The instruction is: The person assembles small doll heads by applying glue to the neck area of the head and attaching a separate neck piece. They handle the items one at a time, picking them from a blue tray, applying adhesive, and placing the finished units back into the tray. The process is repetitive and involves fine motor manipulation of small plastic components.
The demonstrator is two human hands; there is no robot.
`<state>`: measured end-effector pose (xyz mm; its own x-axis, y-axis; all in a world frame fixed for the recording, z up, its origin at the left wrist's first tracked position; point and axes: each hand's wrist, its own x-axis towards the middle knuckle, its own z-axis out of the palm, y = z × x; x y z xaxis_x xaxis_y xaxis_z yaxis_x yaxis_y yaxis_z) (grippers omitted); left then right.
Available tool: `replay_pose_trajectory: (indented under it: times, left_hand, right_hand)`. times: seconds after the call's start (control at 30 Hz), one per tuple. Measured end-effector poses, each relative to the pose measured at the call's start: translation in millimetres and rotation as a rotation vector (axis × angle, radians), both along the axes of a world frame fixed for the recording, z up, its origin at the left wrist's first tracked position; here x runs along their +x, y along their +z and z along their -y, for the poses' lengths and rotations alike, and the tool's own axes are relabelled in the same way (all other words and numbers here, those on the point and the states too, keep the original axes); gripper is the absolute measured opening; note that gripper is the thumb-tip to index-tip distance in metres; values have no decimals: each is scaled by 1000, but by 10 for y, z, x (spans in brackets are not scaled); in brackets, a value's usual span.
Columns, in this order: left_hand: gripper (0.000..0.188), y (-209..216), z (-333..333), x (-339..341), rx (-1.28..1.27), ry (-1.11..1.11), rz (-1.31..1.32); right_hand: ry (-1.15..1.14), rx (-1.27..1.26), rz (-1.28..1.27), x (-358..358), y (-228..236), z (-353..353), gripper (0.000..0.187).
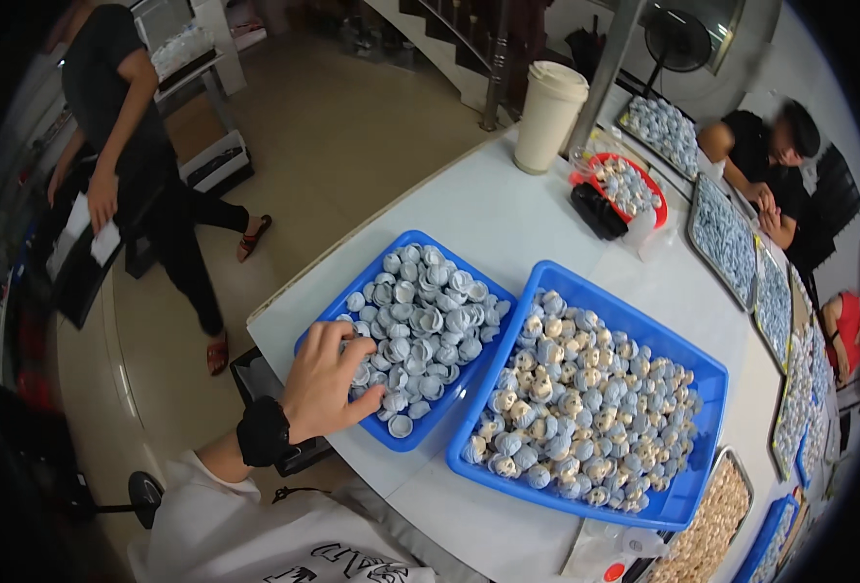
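Note:
My left hand (328,384) reaches over the left edge of a shallow blue tray (412,238), with a black watch (264,431) on its wrist. Its thumb and forefinger are apart, and no piece shows between them. Pale blue hollow cup-shaped pieces (420,325) fill this tray in a loose heap, close under the fingertips. Right beside it stands a deeper blue bin (634,316), full of small rounded cream and pale blue pieces (575,408) that look like tiny figure heads with blue caps. My right hand is out of view.
A cream lidded cup (549,119) and a red basket (655,199) of small pieces stand on the white table (391,219). Trays of pieces (723,238) line the right side, where a seated person (779,170) works. Another person (129,146) stands on the left.

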<state>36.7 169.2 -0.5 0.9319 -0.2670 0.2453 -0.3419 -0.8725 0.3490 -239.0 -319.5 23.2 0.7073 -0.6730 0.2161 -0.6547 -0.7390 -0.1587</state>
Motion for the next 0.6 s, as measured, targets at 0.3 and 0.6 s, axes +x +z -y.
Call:
replay_pose_trajectory:
  times: [0.3,0.6]
  left_hand:
    - [34,-79,-52,134,-88,10,117]
    - [30,-141,92,70,-104,36,91]
  right_hand:
    - [147,112,-59,-9,-284,155,32]
    - [-45,109,4,218,-107,76,43]
